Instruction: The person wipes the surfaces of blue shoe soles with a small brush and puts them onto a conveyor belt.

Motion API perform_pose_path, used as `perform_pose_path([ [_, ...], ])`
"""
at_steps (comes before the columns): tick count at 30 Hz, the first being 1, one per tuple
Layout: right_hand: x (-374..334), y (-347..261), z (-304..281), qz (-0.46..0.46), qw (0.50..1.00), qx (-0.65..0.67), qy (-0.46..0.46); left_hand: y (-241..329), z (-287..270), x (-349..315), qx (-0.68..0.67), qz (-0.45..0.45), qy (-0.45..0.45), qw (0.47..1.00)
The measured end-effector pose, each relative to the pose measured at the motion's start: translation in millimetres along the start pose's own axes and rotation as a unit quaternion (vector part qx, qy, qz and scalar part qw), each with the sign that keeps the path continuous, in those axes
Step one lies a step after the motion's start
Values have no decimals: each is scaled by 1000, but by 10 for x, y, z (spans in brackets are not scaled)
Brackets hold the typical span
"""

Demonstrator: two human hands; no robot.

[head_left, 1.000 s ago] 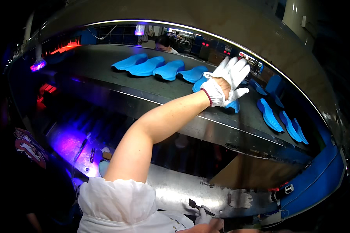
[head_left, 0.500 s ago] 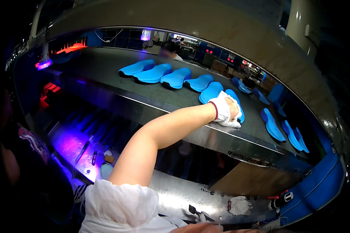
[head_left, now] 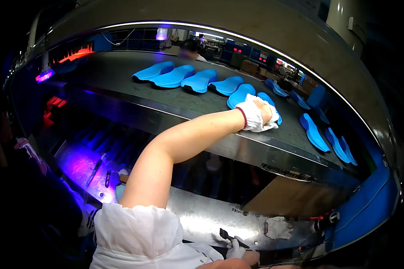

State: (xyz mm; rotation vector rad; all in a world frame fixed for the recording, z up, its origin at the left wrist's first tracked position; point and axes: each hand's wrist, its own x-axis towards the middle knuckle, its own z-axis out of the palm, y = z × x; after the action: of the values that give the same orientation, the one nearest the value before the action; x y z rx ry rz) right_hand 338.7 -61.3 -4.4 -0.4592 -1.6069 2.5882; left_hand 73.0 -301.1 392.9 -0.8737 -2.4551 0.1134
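Observation:
My left arm stretches across to a blue shoe sole (head_left: 265,98) on the dark belt. My left hand (head_left: 264,114), in a white glove with bare skin showing at the back, is closed over the sole's near end; the fingertips are hidden. Touching or very close on its left lies another blue sole (head_left: 241,96), part of a row of several on the belt (head_left: 121,80). Low in the view, my right hand (head_left: 236,249), white-gloved, is closed around the handle of a dark brush (head_left: 224,233), with its head pointing up and left.
More blue soles (head_left: 314,133) lie at the right. Below the belt's metal edge runs a metal shelf (head_left: 202,215) with a crumpled white glove (head_left: 278,227) and small tools (head_left: 95,169) under purple light. A cardboard sheet (head_left: 296,195) leans there. Another person (head_left: 191,49) is beyond the belt.
The whole scene has shifted slightly up and left in view. My left hand stays at the same sole. More of my right hand and the brush now shows.

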Motion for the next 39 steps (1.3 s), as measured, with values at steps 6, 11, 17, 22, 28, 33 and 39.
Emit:
perform_pose_path([
  [6,34,1,9,8,1000,13,-3,48,38,66,26,-19,-47,998],
  [11,-31,-5,99,-4,1000,-10,9,93,-129,-26,43,-8,-75,996],
  [17,0,20,107,-5,999,-29,13,20,-72,26,-22,-28,10,999],
  [22,-3,-22,103,-4,1000,-24,10,46,-86,81,-57,-55,0,997],
  [28,-118,-20,223,-11,999,-46,-9,-95,-7,-154,7,-9,65,998],
  [33,-147,-81,141,6,999,23,30,92,-174,-32,55,-16,-74,996],
  [39,-70,-143,74,-140,960,-238,54,-165,-15,-277,-153,5,225,962],
])
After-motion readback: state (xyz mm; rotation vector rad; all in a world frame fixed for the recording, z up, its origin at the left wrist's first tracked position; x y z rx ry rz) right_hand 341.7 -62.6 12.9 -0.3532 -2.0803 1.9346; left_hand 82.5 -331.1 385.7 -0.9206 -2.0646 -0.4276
